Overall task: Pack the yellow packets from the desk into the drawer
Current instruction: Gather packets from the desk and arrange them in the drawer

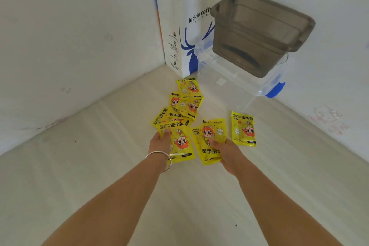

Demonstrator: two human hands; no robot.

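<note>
Yellow packets (185, 106) marked "HAND WARMER" are scattered on the pale bench (99, 175), near the corner. One packet (180, 142) is pinched at its edge by the left hand (160, 142). A "MANYIJIA" packet (210, 142) is clamped in the right hand (229, 154) fingers. Behind, a white "luckin coffee" bag (185, 26) is seen beside stacked plastic boxes (255, 46).

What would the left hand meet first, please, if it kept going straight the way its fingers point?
Probably the overlapping yellow packets just beyond the packet that the left hand touches; depth is unclear.
</note>
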